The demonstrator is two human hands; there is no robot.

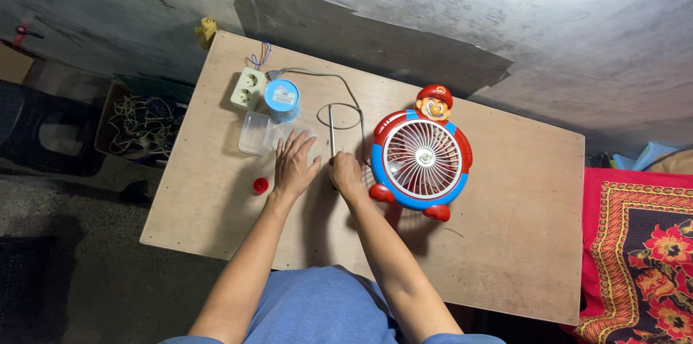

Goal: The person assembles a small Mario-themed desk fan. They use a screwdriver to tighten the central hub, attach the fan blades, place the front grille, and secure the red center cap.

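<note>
Rod (331, 135) is standing in our right hand (346, 174), fingers gripping its base left of the fan (422, 158); our left hand (294, 166) is lying flat, fingers spread, on the bench (505, 243).

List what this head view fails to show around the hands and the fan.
- Right hand: its fingers curl over a thin rod, so the grip and rod's lower end are hidden.
- Left hand: covers part of a clear container.
- Toy fan: too small to see a switch.
- Box of cables: table edge cuts it off.
</note>
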